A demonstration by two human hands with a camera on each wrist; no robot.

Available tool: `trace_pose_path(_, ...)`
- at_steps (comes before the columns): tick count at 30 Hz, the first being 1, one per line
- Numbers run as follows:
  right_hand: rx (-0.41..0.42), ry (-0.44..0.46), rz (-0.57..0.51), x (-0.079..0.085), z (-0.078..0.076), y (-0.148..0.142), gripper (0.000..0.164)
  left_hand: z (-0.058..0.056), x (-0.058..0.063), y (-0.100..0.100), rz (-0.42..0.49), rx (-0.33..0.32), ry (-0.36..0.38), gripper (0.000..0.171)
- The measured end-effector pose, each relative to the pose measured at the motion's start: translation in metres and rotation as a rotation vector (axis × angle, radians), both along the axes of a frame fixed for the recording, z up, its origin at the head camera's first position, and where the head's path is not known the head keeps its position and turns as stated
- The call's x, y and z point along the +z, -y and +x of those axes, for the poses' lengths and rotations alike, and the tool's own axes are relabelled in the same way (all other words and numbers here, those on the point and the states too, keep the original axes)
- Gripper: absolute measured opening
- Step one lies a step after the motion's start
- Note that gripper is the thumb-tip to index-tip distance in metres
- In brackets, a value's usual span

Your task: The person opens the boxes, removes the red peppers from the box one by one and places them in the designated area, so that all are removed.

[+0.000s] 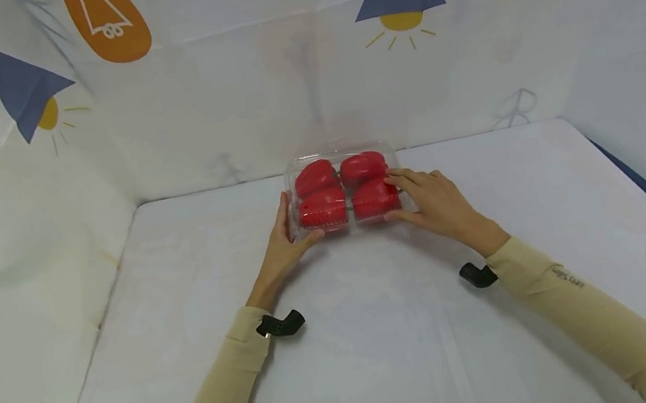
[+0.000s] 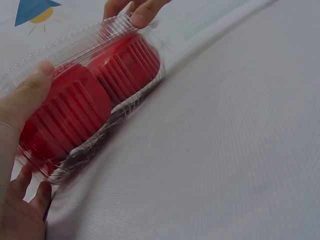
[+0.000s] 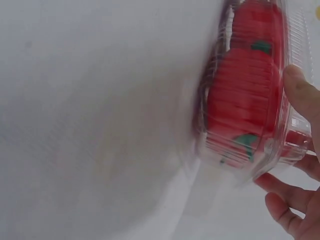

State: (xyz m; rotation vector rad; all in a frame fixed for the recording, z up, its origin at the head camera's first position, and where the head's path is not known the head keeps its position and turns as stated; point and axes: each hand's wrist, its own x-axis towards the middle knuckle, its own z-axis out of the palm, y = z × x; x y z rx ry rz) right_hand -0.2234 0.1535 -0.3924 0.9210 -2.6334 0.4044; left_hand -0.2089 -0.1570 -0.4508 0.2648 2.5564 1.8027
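A clear plastic clamshell box [image 1: 352, 223] sits near the table's back edge with its lid over several red bell peppers [image 1: 322, 209]. Green stems [image 3: 246, 142] show through the plastic in the right wrist view. My left hand [image 1: 281, 247] grips the box's left end, thumb along the front and fingers round the side. At the other end my right hand [image 1: 439, 203] holds the right side, its thumb at the front edge and fingers over the corner. Whether the lid is fastened, I cannot tell.
The box rests on a white cloth-covered table [image 1: 373, 350]. White curtain walls [image 1: 217, 105] printed with lamps and orange shapes stand close behind it and at both sides. Each sleeved wrist carries a small black camera mount [image 1: 281, 324].
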Motion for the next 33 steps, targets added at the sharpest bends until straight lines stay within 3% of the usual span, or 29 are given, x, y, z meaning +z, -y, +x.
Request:
trace_pose_path(6, 0.036, -0.057, 0.074, 0.006, -0.004, 0.001, 0.066, -0.004, 0.004, 0.001, -0.026, 0.000, -0.001, 0.106)
trace_pose_path(17, 0.099, -0.178, 0.405, 0.013, 0.004, 0.004, 0.060, 0.002, 0.000, -0.002, 0.002, 0.006, 0.025, 0.108)
trace_pose_path(23, 0.108, -0.234, 0.450, 0.015, 0.007, 0.008, 0.059, 0.003, -0.001, -0.002, 0.029, 0.004, -0.004, 0.106)
trace_pose_path(33, 0.065, -0.301, 0.506, 0.012, 0.012, 0.014, 0.050, 0.003, 0.003, -0.002, 0.019, -0.009, 0.020, 0.104)
